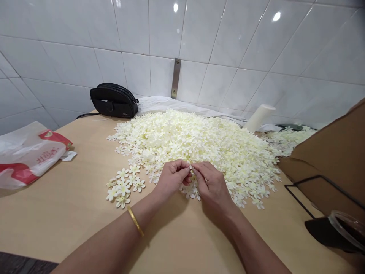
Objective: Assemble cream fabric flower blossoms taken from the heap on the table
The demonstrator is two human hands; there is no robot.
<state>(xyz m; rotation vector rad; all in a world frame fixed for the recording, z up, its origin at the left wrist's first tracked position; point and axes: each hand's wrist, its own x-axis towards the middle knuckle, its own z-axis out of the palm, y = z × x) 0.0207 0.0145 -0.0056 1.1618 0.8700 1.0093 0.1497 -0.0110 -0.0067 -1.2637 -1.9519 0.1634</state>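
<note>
A big heap of small cream-white artificial flowers (196, 140) covers the middle of the wooden table (80, 213). My left hand (172, 177) and my right hand (209, 182) meet at the heap's near edge, fingertips pinched together on a small flower piece between them. A gold bangle sits on my left wrist. A small separate cluster of flowers (124, 186) lies flat on the table just left of my left hand.
A black pouch (114, 101) rests against the tiled wall at the back left. A white and red plastic bag (28, 156) lies at the left edge. A cardboard box (333, 160) with a black wire frame stands right; a white roll (258, 118) lies behind the heap.
</note>
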